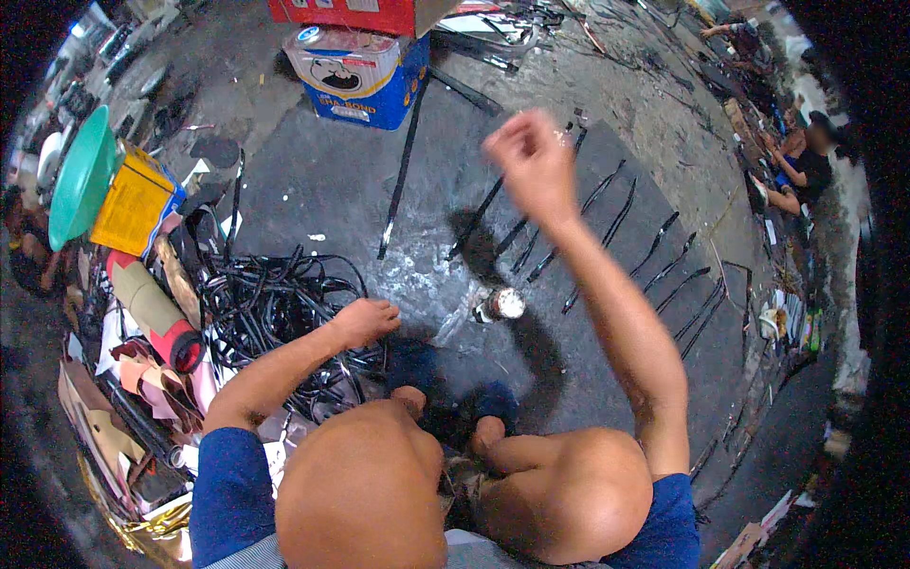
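My right hand (535, 161) is raised over the dark sheet (341, 190), near several black strips (597, 185) laid apart on it. Its fingers look curled but are smeared by motion, so what they hold, if anything, does not show. Lower, beside a tangled heap of black strips (275, 294), my left hand (368, 322) has its fingers bent and close together; anything inside them is hidden. Between my hands a small round container (506, 303) with a whitish top stands on the sheet, next to pale smears. A single long black strip (406, 171) lies farther off.
A blue and white tin (365, 81) stands at the far side, with a red box (351, 13) above it. At left are a yellow tin (136, 201), a green basin (81, 180), a red-and-tan roll (152, 308) and scraps. Another person (801, 166) sits at far right.
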Available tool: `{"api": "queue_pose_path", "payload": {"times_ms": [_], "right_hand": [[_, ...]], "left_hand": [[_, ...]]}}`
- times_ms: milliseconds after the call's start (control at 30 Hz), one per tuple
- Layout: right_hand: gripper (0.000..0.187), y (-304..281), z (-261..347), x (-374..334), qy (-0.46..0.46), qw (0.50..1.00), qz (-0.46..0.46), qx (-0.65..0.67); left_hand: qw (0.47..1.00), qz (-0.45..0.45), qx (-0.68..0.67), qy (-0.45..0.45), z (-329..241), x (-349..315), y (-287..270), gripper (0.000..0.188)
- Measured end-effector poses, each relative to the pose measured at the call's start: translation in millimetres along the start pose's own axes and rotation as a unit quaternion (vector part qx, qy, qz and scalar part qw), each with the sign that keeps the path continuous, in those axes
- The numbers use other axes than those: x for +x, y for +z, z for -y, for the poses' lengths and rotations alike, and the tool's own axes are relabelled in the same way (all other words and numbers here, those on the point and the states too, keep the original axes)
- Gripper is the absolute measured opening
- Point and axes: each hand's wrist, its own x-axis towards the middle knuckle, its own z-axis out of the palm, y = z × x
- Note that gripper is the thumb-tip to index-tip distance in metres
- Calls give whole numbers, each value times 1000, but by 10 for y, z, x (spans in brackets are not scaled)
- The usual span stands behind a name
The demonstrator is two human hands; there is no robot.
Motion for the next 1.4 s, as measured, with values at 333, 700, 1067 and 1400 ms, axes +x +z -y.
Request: {"api": "queue_pose_path", "payload": {"times_ms": [333, 700, 1067, 1400], "right_hand": [[42, 312, -94, -1900, 143, 924, 345, 75], [35, -385, -105, -2150, 308, 836, 440, 108], [34, -147, -134, -2439, 517, 762, 309, 236], [37, -358, -551, -2544, 495, 861, 84, 87]], "left_hand": [[951, -226, -158, -140, -661, 155, -844, 24], [879, -118, -383, -260, -853, -338, -1354, 38], [908, -144, -346, -188, -1048, -172, -1142, 69], [784, -273, -463, -310, -965, 839, -267, 25]]}}
